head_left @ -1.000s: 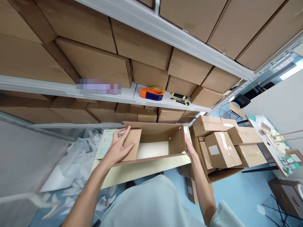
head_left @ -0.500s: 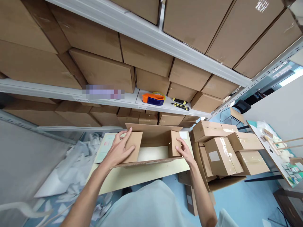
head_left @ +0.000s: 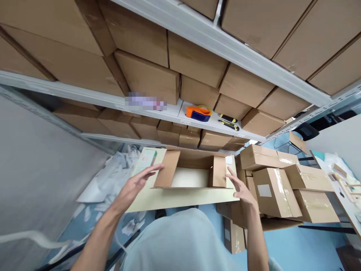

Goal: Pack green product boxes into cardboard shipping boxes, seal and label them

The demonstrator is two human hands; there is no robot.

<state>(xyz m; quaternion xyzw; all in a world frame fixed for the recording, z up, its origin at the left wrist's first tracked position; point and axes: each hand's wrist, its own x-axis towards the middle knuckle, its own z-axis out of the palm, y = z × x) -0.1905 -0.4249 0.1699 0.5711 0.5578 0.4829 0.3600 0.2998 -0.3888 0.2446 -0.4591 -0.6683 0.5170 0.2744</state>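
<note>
An unsealed cardboard box (head_left: 196, 159) sits on the cream tabletop (head_left: 172, 199) before me. Its left end flap (head_left: 168, 170) and right end flap (head_left: 219, 171) are folded inward, leaving a gap with a pale surface in the middle. My left hand (head_left: 137, 185) has its fingers stretched out, the tips at the outer edge of the left flap; whether they touch it I cannot tell. Just off the right flap, my right hand (head_left: 241, 190) is spread with nothing in it.
An orange and blue tape dispenser (head_left: 199, 113) and two yellow-black utility knives (head_left: 228, 122) lie on the shelf ahead, among stacked cartons. Taped boxes (head_left: 278, 192) fill a large carton on the right. Crumpled white wrapping (head_left: 113, 175) is heaped at left. A green box (head_left: 148, 159) lies on the tabletop.
Both hands have let go of the end flaps and moved outward, away from the box. The flaps stay folded in. My view has shifted left.
</note>
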